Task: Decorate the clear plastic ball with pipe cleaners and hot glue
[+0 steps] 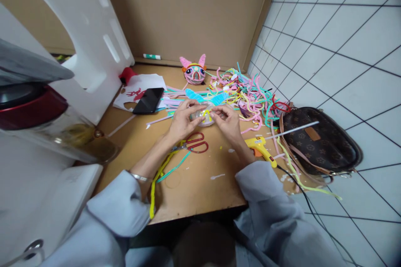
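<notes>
Clear ball [205, 119] (both hands [183, 121] gripping)

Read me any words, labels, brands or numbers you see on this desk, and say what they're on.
No text is readable.
Brown bag: repeating monogram pattern, too small to read.
White paper: red shapes, no letters legible.
Phone: dark screen.
Glue gun: no label visible.

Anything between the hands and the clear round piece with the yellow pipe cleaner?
Nothing visible. The left hand and right hand both already touch the clear round piece, fingertips at the yellow pipe cleaner. The scissors lie nearer the table edge.
</notes>
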`<action>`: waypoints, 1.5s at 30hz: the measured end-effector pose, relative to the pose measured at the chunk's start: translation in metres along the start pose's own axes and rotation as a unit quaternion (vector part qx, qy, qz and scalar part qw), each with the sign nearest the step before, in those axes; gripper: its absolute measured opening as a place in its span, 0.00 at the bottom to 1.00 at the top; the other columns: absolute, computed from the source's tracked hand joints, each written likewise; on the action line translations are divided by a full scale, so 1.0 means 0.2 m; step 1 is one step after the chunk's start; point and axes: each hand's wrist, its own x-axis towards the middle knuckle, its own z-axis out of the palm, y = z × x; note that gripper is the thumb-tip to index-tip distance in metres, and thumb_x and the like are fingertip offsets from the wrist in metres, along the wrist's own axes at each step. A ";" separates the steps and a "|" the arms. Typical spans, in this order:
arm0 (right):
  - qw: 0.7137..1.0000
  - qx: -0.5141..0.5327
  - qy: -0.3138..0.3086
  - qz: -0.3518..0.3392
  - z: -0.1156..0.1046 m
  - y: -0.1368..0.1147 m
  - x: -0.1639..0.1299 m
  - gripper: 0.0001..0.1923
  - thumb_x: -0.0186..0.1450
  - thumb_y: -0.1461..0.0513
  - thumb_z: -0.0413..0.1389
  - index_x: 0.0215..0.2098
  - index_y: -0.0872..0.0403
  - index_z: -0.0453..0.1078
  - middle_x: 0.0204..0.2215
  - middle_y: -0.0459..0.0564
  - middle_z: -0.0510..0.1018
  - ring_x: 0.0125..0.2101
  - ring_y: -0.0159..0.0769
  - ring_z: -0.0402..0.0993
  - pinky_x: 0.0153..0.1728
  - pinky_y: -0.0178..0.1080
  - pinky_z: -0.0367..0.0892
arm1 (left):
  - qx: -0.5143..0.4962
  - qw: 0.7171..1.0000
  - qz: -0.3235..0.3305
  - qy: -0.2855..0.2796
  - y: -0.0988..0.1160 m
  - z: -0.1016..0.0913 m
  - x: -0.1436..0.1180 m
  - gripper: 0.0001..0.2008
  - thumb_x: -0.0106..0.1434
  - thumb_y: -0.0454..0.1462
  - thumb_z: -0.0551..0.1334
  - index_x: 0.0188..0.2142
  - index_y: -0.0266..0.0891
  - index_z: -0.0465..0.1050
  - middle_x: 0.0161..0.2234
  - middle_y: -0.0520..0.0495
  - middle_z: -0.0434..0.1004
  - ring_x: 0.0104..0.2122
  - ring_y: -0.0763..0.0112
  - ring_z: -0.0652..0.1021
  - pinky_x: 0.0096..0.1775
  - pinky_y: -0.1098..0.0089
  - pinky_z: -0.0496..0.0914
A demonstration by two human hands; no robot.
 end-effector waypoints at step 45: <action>0.999 0.003 -0.032 0.019 0.02 0.03 -0.02 0.03 0.60 0.62 0.58 0.28 0.52 0.72 0.28 0.44 0.73 0.26 0.30 0.65 0.31 0.35 0.65 | 0.019 1.000 -0.006 -0.022 0.00 -0.02 0.00 0.23 0.65 0.53 0.63 0.51 0.43 0.79 0.48 0.42 0.74 0.48 0.60 0.73 0.54 0.56 0.69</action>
